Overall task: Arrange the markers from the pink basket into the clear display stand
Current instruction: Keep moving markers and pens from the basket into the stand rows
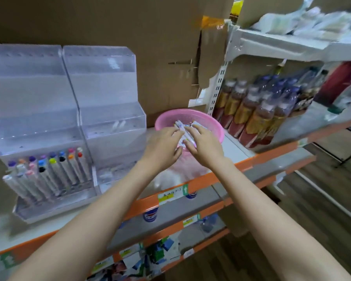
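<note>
A brown cardboard wall (130,27) fills the space beyond both hands, torn and dented above the right one. Below and to the right of the arms lies a dark wooden floor (322,209). The hands work over a white shelf (239,153) with an orange front edge. Lower shelves (190,211) of the same make step down beneath the forearms, carrying price labels (168,194) and blurred goods. To the right of the right hand, packed rows of bottles (251,110) with gold and red labels stand on a neighbouring shelf section. Above them an upper shelf (272,43) bears pale wrapped packets, too blurred to name.

Well to the left of the left hand, the tiered clear display stand (28,94) stands on the same shelf. A second clear stand (109,94) sits just beside it, between it and the left hand. In the first stand's lowest tier, racked markers (49,171) lean back in rows with their coloured caps up.

The pink basket (190,115) sits under and just beyond the hands, at the back of the shelf near the cardboard. Loose markers (179,124) lie heaped in it.

The left hand (162,147) reaches over the near rim, its fingers loosely extended and their tips touching the heap. The right hand (205,147) is just beside it, fingers stretched over the markers. Its thumb is turned toward a white marker lying between the two hands, and I cannot tell whether it pinches that marker.
</note>
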### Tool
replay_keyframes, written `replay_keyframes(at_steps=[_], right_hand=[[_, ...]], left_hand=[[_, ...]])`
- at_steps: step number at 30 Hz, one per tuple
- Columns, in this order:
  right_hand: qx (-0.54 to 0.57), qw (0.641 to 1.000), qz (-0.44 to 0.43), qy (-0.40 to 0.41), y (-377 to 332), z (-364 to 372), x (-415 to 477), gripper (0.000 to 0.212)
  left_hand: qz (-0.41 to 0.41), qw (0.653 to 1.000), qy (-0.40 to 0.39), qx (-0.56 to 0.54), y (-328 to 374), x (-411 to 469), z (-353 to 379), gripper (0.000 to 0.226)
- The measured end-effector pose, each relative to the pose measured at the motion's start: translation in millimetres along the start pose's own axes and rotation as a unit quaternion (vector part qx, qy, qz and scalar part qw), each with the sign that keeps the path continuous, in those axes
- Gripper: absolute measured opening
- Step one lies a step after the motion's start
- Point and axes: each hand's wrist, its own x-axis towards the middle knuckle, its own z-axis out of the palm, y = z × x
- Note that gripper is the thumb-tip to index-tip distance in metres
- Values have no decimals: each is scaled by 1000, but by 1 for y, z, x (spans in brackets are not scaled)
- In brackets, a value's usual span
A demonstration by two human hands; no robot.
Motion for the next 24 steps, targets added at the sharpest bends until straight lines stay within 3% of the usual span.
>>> replay_keyframes(at_steps=[5,11,14,18,24], right_hand=[[-7,998,38,-58,40,10,19,45],[12,986,54,-157,65,25,53,47],[-2,980,50,-194,69,33,71,43],[-34,984,41,-167,70,41,83,20],[47,988,40,-139,73,47,93,17]], left_hand=[[-39,999,-4,22,11,45,28,33],[-177,978,-110,27,2,77,52,49],[-238,955,-172,46,-5,88,59,36],[-250,940,-209,104,-8,97,66,21],[-290,938,-163,94,-9,105,78,15]])
